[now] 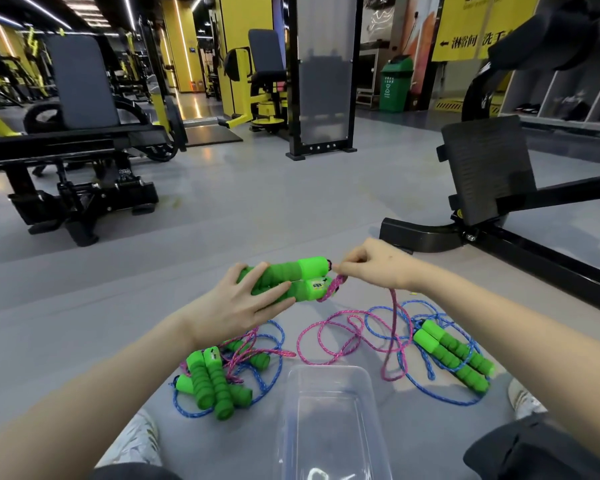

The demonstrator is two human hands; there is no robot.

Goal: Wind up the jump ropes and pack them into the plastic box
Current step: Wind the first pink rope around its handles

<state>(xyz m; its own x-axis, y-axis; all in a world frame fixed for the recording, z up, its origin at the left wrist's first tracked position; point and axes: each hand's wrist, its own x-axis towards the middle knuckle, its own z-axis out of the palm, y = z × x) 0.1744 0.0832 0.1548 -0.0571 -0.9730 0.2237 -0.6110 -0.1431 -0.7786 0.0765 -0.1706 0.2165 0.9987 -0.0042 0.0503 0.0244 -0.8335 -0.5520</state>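
Pair of green handles (291,278) was held up above the floor, side by side, foam grips toward the left, smooth caps toward the right. Pink rope (394,317) left the cap ends, formed a small loop there, then dropped to the floor and lay in loose curls ahead of the plastic box (291,393). Box was clear, open-topped and stood on the floor between the person's legs, nearest the camera; no rope in the part that showed. Left hand (243,301) came in from lower left, forearm bare, fingers spread along the near side of the foam grips and thumb over the far side, clasping both handles together. Right hand (373,266) reached in from the right, wrist raised, thumb and forefinger pinching the pink rope just beside the caps; other fingers curled under. Left of the box: a tangled heap of ropes (210,379), green handles over blue and pink cord. Right of the box: a second pair of handles (454,356) lying on blue rope (430,388), which overlapped the pink curls. A light shoe (525,398) showed at the right. Beyond the hands, grey gym floor (257,202), a black footplate machine (485,168) to the right, a bench machine (84,140) to the left.
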